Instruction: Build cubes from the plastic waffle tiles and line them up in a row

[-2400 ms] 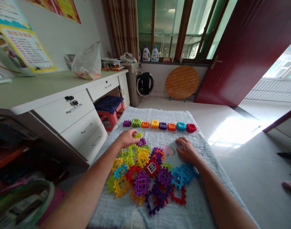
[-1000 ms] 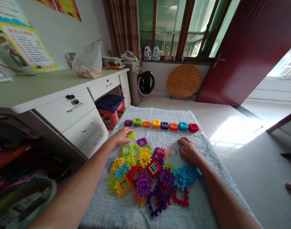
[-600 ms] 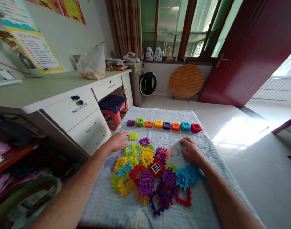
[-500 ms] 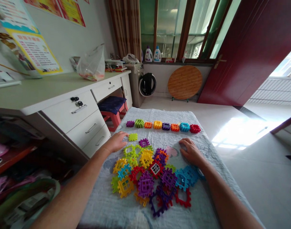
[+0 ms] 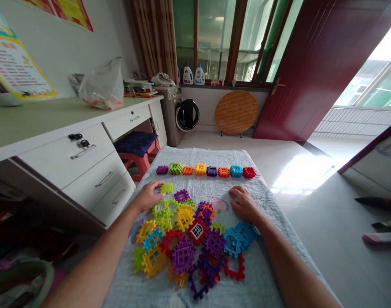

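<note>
My left hand rests at the left side of the cloth, fingers stretched toward a flat lime-green interlocking tile. Its fingertips are at the tile's left edge; whether they touch it is hard to tell. My right hand lies on the cloth at the right, fingers loosely apart, holding nothing. Between my forearms spreads a loose pile of notched plastic tiles, among them a yellow tile, a red tile with a white window, a purple tile and a blue tile.
Beyond my hands runs a row of assembled blocks, from a purple block to a red block. A pale blue cloth covers the table. A white desk and a stool stand at the left, a washing machine behind.
The view has turned slightly to the right, so everything sits further left. My left fingers are closer to the lime-green tile. My right hand stays on the cloth.
</note>
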The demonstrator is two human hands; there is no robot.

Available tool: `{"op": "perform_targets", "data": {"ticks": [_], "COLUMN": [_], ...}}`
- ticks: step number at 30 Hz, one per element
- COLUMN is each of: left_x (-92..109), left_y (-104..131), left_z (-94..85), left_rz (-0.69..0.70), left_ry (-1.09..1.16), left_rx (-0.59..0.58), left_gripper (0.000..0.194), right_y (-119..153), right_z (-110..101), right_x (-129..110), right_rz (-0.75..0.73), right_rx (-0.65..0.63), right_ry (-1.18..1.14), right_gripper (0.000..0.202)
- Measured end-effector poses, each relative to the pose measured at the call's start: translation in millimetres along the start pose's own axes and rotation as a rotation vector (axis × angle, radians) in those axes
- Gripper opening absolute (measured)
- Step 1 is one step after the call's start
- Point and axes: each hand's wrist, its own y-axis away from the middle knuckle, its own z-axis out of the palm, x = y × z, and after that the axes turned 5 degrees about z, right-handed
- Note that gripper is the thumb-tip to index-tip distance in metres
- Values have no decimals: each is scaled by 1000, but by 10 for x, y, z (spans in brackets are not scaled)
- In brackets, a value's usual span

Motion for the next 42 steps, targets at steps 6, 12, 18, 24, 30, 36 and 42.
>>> {"op": "perform_targets", "data": {"ticks": [6, 12, 18, 24, 30, 36, 42], "left_x": [-62, -38, -50, -83, -113, -89, -39], "left_y": [28, 52, 59, 62, 57, 62, 78], "left_z": [81, 126, 134, 136, 145, 136, 116], "left_rz": [80, 105, 103, 107, 115, 128, 116], "left_ry": [-77, -155, -162, -123, -101, -132, -157], "left_rx": [71, 118, 137, 147, 156, 167, 154], "left_gripper": [43, 38, 36, 37, 36, 35, 35], "right_y": [0, 0, 5, 6, 4, 7, 5], "right_z": [13, 1, 4, -12, -12, -2, -7], "right_x": [14, -4, -17, -36, -29, -31, -33], "right_rz": [8, 10, 10, 3, -5, -8, -5], "right_rx": [-2, -4, 1, 9, 12, 21, 11], "right_ry": [0, 6, 7, -2, -11, -5, -3], "right_gripper": [32, 33, 32, 31, 31, 31, 31]}}
